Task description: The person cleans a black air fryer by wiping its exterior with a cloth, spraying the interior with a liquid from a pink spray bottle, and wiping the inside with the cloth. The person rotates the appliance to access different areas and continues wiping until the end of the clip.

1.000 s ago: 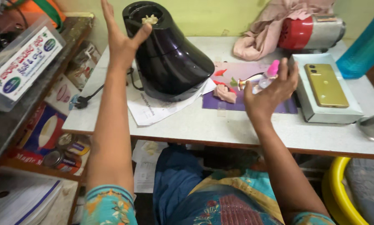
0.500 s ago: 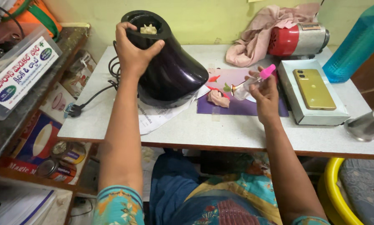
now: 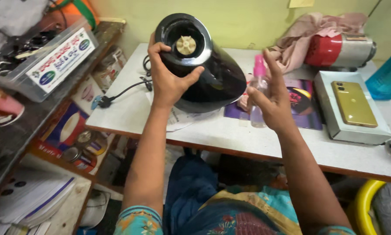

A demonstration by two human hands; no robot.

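We grip the tilted black mixer base [image 3: 204, 69] on the table [image 3: 130, 113] with the left hand [image 3: 169, 80], its rim clasped. The right hand [image 3: 274, 102] holds the spray bottle [image 3: 258, 93] upright; we aim its nozzle at the base, bracing firmly

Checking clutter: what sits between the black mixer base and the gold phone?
Head view: right hand holding a clear pink-capped spray bottle, above a purple printed sheet.

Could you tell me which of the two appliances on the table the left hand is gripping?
The glossy black mixer base, tilted, with the left hand on its top rim. The red and silver appliance lies untouched at the back right, beside pink cloth.
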